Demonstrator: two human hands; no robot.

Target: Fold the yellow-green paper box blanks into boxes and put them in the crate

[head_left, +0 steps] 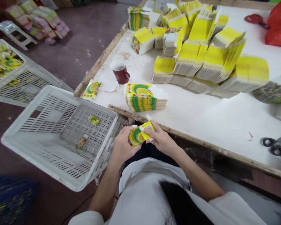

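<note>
Between my two hands, in front of my body and just off the table's edge, is a small yellow and green printed box point(137, 136). My left hand point(125, 144) grips its left end, fingers bent round it. Pinched at the other end, near a barcode, are the fingers and thumb of my right hand point(161, 139). White covers show on several fingertips. On the table just beyond my hands lies a stack of flat printed cartons point(142, 101). Two small boxes, one yellow-green point(94, 120) and one with a pale end point(82, 142), lie in the white plastic crate point(49, 137) at left.
Piles of yellow flat cartons point(189, 59) cover the table's back. A dark red mug point(120, 73) stands near its left edge. Black-handled scissors point(275, 147) lie at right, beside a blurred bag point(275, 89). A second crate point(23, 81) of filled packs and a stool point(15, 32) are left.
</note>
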